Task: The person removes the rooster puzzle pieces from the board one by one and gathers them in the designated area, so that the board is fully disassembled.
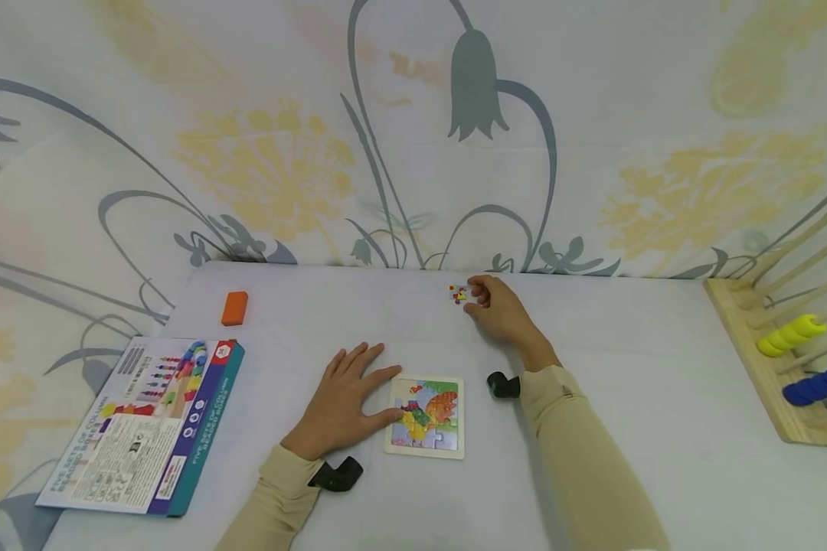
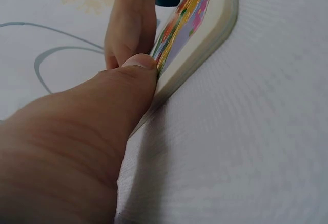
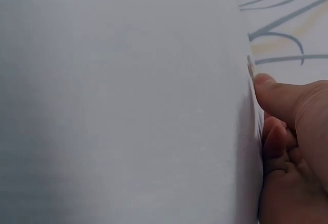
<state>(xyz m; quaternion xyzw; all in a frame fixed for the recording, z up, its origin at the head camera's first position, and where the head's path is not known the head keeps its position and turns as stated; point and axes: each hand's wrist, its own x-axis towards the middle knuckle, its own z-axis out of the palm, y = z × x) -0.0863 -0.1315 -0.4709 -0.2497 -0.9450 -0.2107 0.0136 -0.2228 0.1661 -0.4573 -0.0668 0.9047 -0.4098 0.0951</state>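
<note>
Near the far edge of the table, my right hand [image 1: 501, 310] pinches a small puzzle piece [image 1: 458, 294] with a red and yellow picture on white. The right wrist view shows the thumb [image 3: 279, 93] on the piece's thin edge, close to the tabletop. My left hand [image 1: 341, 405] lies with its fingers spread, its thumb on the left border of a square jigsaw puzzle [image 1: 423, 454] in a pale frame. Colourful picture pieces fill much of that frame. From the left wrist view, the thumb [image 2: 138, 65] touches the frame's edge.
A boxed bead toy [image 1: 138, 428] lies at the left, with an orange block [image 1: 234, 308] beyond it. On the right stands a wooden rack [image 1: 765, 367] with yellow beads [image 1: 791, 335] and blue beads [image 1: 818, 386] on its rods. A patterned cloth [image 1: 413, 138] hangs behind the table.
</note>
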